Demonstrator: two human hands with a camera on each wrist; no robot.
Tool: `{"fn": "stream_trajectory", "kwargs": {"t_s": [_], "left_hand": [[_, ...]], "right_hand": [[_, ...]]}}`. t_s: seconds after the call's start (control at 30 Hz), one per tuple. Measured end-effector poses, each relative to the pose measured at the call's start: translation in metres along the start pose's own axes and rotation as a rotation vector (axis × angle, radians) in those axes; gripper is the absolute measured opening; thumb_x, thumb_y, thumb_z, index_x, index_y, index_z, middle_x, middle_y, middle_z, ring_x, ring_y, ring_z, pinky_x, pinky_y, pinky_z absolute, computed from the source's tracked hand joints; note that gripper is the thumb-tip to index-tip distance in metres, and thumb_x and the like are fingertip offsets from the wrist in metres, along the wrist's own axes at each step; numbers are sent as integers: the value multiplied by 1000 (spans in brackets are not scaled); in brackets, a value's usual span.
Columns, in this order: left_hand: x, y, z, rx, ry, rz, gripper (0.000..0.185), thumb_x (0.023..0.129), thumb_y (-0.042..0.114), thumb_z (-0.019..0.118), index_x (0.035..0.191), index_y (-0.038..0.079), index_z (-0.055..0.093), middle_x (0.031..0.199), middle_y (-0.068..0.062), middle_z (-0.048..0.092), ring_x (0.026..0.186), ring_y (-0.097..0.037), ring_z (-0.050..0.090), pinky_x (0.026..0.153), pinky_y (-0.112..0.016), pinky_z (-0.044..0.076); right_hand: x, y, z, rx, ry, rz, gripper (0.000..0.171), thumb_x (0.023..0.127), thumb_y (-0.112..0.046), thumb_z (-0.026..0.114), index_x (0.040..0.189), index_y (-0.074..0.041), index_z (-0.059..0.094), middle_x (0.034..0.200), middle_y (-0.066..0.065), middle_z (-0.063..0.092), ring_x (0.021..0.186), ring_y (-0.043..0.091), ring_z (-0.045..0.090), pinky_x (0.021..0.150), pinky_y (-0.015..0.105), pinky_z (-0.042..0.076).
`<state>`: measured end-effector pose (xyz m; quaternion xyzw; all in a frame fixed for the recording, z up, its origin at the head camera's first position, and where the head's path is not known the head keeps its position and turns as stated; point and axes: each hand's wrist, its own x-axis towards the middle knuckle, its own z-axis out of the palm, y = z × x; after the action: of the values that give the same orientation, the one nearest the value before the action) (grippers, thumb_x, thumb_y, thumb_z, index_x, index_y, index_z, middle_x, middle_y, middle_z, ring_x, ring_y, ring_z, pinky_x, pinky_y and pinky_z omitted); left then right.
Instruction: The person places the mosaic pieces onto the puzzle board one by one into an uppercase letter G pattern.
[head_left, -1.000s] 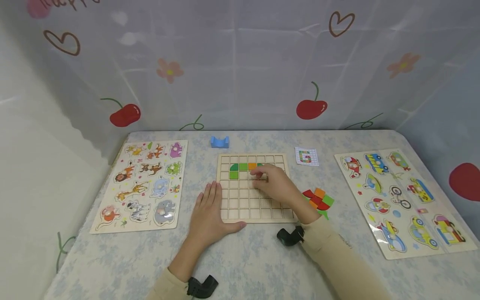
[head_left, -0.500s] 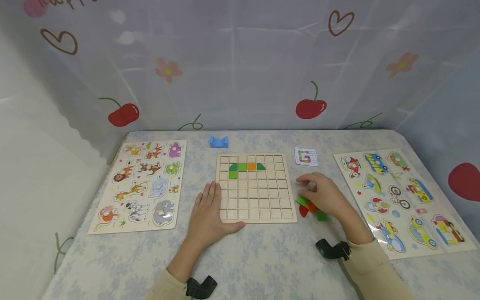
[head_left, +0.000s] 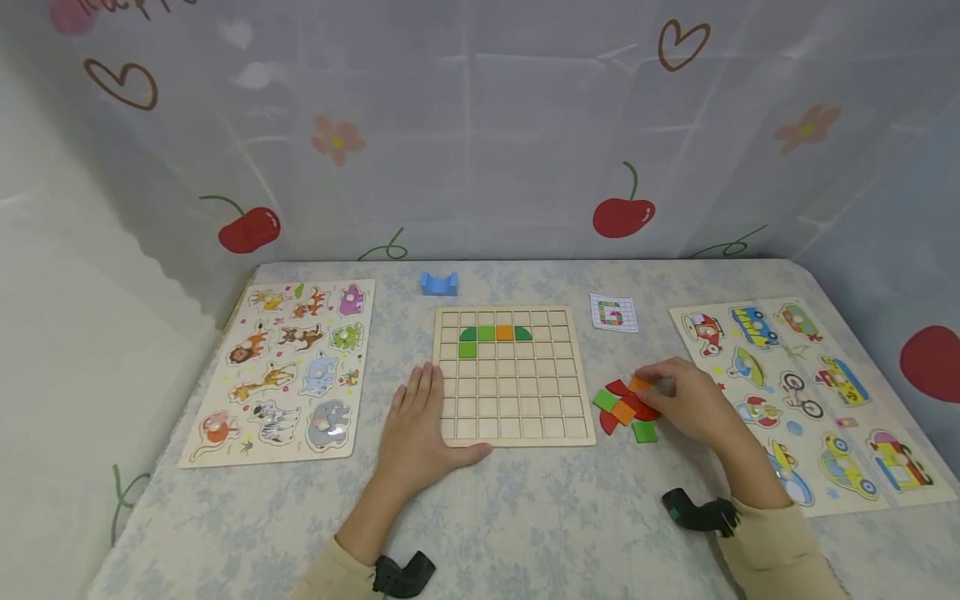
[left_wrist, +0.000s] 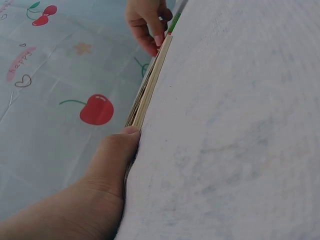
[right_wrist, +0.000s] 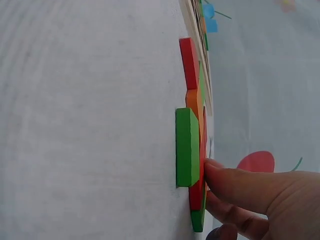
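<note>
My left hand [head_left: 416, 433] lies with fingers straight along the left edge of a wooden grid board [head_left: 525, 427], its thumb at the near edge. In the board's upper rows sit green squares [head_left: 486, 333], an orange square [head_left: 505, 333] and dark green quarter-circles [head_left: 523, 334]. At the right, my right hand [head_left: 686, 404] is over a loose pile of flat tiles, thumb and forefinger around an orange square tile [head_left: 639, 384]. Red quarter-circle tiles [head_left: 608, 423], a green square tile [head_left: 645, 432] and another orange tile [head_left: 623, 412] lie beside it. In the right wrist view the thumb [right_wrist: 240, 186] overlaps the pile's edge.
A small pattern card [head_left: 613, 313] lies beyond the pile, and a blue stand [head_left: 439, 284] behind the board. An animal puzzle [head_left: 288, 375] lies at left, a vehicle puzzle [head_left: 806, 400] at right. A printed curtain [head_left: 480, 167] hangs behind the table.
My right hand has left the dark green quarter-circle at the right end of the board's tile row and moved right to the loose pile. My left hand has stayed in place.
</note>
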<state>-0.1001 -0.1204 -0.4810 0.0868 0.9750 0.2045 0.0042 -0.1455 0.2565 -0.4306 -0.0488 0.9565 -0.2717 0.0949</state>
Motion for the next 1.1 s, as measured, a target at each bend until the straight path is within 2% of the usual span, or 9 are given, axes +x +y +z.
{"fn": "stream_trajectory", "kwargs": {"t_s": [0.1, 0.27, 0.37, 0.43, 0.6, 0.8, 0.93, 1.1], "left_hand": [[1, 0, 0, 6, 0, -2, 135, 67, 83, 65, 159, 3, 8, 167, -13, 10, 156, -28, 7, 126, -49, 12], [0, 0, 0, 9, -6, -10, 135, 67, 83, 65, 159, 4, 8, 167, -13, 9, 156, -27, 7, 126, -49, 11], [0, 0, 0, -1, -2, -12, 135, 67, 83, 66, 159, 3, 8, 167, -13, 9, 156, -27, 7, 126, -49, 11], [0, 0, 0, -7, 3, -11, 135, 66, 82, 66, 159, 3, 9, 167, -13, 9, 156, -27, 7, 126, -49, 11], [0, 0, 1, -2, 6, -10, 135, 66, 83, 66, 159, 3, 9, 168, -13, 9, 156, -27, 7, 126, -49, 11], [1, -3, 3, 2, 4, -5, 137, 65, 86, 64, 159, 3, 8, 168, -13, 8, 156, -27, 6, 126, -48, 11], [1, -3, 2, 1, 0, -7, 138, 64, 86, 65, 159, 4, 7, 168, -13, 8, 156, -27, 6, 126, -48, 11], [0, -1, 1, -8, 8, 0, 138, 64, 83, 68, 159, 2, 10, 167, -14, 10, 156, -28, 8, 125, -49, 12]], "right_hand": [[1, 0, 1, 6, 2, 13, 30, 92, -19, 70, 119, -7, 68, 121, 19, 62, 102, 32, 56, 85, 48, 50], [3, -1, 3, 53, -9, 25, 23, 93, -15, 69, 114, -10, 62, 107, 14, 63, 85, 24, 53, 68, 32, 45], [3, -1, 3, 80, 3, 23, 21, 95, -13, 66, 114, -11, 58, 104, 13, 62, 78, 22, 52, 63, 29, 44], [3, -1, 3, 93, 22, 13, 21, 96, -15, 65, 115, -12, 58, 105, 12, 62, 78, 22, 52, 63, 29, 44], [11, -7, 5, 160, 37, -43, 24, 97, -20, 64, 119, -11, 59, 109, 10, 63, 90, 23, 53, 72, 26, 46], [30, -30, 21, 226, 0, -95, 21, 97, -17, 64, 117, -11, 61, 109, 8, 65, 94, 22, 53, 78, 29, 46], [40, -52, 35, 273, -35, -152, 18, 96, -17, 65, 113, -13, 63, 104, 7, 65, 90, 21, 54, 74, 30, 46], [50, -80, 49, 322, -98, -173, 17, 95, -17, 66, 112, -15, 64, 102, 5, 63, 80, 20, 53, 70, 31, 46]]}}
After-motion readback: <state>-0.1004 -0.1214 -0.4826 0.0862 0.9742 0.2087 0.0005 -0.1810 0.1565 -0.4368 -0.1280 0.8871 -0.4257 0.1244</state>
